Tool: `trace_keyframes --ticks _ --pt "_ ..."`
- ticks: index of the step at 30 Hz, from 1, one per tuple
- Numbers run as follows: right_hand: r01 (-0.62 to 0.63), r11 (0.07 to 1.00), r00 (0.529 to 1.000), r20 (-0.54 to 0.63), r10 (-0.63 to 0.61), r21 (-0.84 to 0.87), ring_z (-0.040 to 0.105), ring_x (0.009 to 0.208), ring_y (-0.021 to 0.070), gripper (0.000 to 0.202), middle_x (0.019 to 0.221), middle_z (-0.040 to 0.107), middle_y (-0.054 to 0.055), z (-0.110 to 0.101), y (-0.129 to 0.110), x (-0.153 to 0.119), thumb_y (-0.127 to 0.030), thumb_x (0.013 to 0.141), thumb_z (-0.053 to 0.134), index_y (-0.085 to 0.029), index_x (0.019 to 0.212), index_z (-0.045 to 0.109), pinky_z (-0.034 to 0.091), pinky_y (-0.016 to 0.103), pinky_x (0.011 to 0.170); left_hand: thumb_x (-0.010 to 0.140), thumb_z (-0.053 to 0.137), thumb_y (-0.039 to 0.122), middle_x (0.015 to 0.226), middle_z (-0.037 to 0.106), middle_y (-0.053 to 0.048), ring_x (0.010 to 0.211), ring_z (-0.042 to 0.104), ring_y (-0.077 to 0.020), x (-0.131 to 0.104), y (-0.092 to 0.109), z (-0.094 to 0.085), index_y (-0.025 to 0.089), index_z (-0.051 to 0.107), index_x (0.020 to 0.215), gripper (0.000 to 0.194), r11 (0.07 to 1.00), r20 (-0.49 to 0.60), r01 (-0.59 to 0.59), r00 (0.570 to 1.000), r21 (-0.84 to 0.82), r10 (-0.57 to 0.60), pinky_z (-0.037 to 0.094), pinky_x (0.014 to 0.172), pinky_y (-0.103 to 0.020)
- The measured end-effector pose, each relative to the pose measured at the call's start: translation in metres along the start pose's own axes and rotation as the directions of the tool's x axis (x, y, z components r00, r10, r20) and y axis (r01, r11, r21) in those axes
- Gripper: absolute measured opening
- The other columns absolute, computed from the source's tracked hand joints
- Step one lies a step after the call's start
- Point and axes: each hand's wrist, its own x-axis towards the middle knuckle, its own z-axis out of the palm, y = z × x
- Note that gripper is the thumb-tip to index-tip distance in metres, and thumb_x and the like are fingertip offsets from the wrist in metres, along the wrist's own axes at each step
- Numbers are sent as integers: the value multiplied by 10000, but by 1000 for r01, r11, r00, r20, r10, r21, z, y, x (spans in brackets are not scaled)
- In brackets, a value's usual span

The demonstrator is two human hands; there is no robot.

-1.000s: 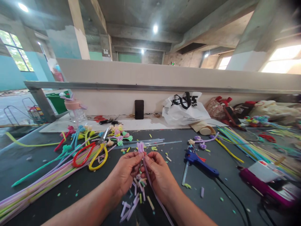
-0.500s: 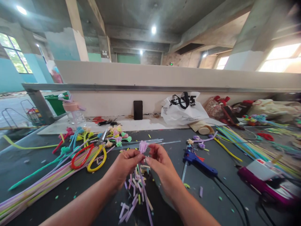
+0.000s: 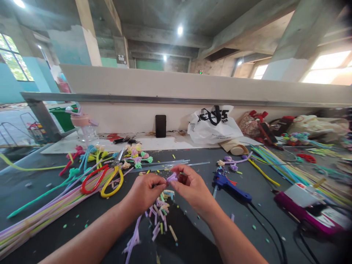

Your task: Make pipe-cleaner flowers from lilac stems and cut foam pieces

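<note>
Over the middle of the table my right hand point(image 3: 189, 181) is closed round a small folded bundle of purple pipe cleaner point(image 3: 172, 178), which lies tilted on its side. My left hand point(image 3: 151, 186) pinches at the bundle's near end with thumb and forefinger. A long purple strand point(image 3: 134, 236) shows below my left wrist; whether it joins the bundle is hidden. Under both hands lie many short cut pieces of pipe cleaner point(image 3: 161, 212) in purple, yellow and pale colours.
Scissors point(image 3: 114, 180) with red and yellow handles lie left on long pipe cleaners point(image 3: 59, 216). Finished fuzzy flowers point(image 3: 137, 154) are behind them. To the right are a blue glue gun point(image 3: 233, 189) with a cord and a purple-and-white device point(image 3: 308, 209). A phone point(image 3: 161, 126) stands at the back.
The bundle has tipped from upright to sideways, and my right hand has closed round it. The strand that hung down below the hands no longer shows there; a purple strand now lies further left.
</note>
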Motion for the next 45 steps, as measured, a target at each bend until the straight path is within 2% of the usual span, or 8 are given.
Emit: trace_keyframes --ticks 3,8,13,21,27,31,36,45 --pt "-40 999 999 10 41 -17 440 562 100 280 666 485 -39 -1 3 1 -199 630 602 -192 906 552 364 227 514 761 540 176 638 635 -9 636 566 -128 -1 -3 1 160 678 668 167 999 1 -37 999 31 37 390 615 -221" --pt "-77 995 997 24 79 -70 419 488 98 128 547 454 -58 -1 4 2 -230 660 577 -189 778 550 335 226 472 773 541 198 643 636 -5 634 572 -125 -1 -5 2 173 683 681 171 995 6 -67 998 71 67 387 600 -218" --pt "-61 991 998 -16 60 -120 395 463 90 46 522 436 -62 3 0 1 -220 638 547 -189 665 526 306 217 452 773 538 192 651 643 -5 642 574 -126 -2 -5 2 175 678 666 178 996 10 -50 999 77 49 388 604 -217" --pt "-100 986 994 -50 94 -133 415 454 98 54 485 429 -68 5 4 2 -194 592 493 -194 639 519 308 215 446 766 536 200 656 644 -7 639 576 -129 -2 -5 5 179 683 685 169 998 14 -10 1000 56 9 394 607 -222" --pt "-164 985 984 -66 167 48 408 422 81 64 478 455 -80 6 4 1 -174 560 493 -197 620 486 324 211 439 754 547 234 694 638 6 639 558 -129 -3 0 6 188 655 809 130 998 -10 64 998 -14 -64 398 608 -223" --pt "-186 969 980 -44 196 164 419 411 72 67 516 500 -70 8 2 -1 -159 561 508 -193 608 474 325 215 444 718 585 247 629 566 49 534 472 -104 -5 1 5 200 578 976 262 996 -18 78 997 -37 -79 365 531 -213" --pt "-211 956 975 -19 219 204 429 421 79 79 523 528 -60 12 2 -2 -165 571 536 -197 614 477 322 214 440 745 544 225 576 510 63 520 455 -91 -5 0 6 209 597 877 143 999 -2 -8 1000 -43 8 345 517 -200" --pt "-232 937 969 -21 246 260 426 396 66 94 526 530 -65 12 5 -2 -130 547 519 -187 618 495 307 201 410 742 523 186 590 522 54 537 453 -89 -5 1 9 186 587 816 98 998 -11 -18 1000 -64 17 351 522 -190"
